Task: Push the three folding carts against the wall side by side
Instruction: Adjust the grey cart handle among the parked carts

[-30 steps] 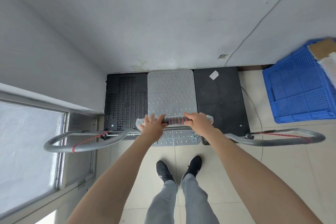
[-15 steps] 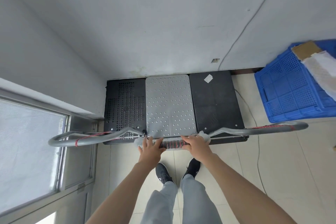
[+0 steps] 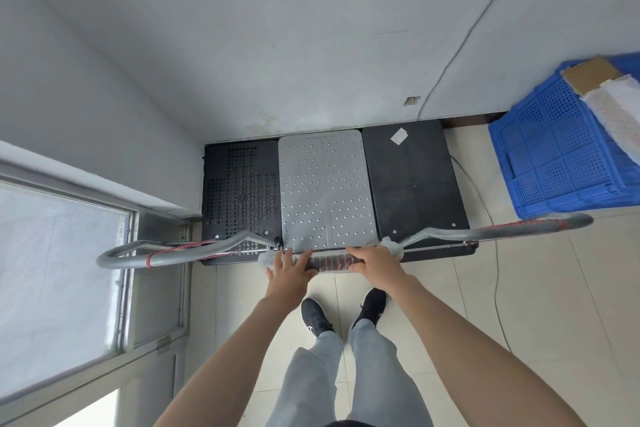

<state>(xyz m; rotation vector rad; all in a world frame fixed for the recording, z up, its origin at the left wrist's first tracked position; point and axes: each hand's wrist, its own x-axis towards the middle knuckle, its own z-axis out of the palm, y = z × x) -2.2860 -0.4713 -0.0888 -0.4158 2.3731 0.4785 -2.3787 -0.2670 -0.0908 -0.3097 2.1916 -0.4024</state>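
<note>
Three carts stand side by side, far ends at the wall (image 3: 311, 45): black left cart (image 3: 239, 191), silver cart (image 3: 325, 191), black right cart (image 3: 412, 184). The right hand (image 3: 375, 262) has its fingers clamped on the silver cart's handle (image 3: 329, 263); the left hand (image 3: 287, 276) rests there, fingers straight, apart.

2 blk carts (image 3: 240, 191), 1 grey cart (image 3: 325, 191), 1 blue crate (image 3: 554, 163), 2 hands (image 3: 287, 274), 2 shoes (image 3: 313, 317)

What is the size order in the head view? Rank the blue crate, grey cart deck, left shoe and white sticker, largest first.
1. Blue crate, though the frame edge cuts it off.
2. Grey cart deck.
3. Left shoe.
4. White sticker.
</note>
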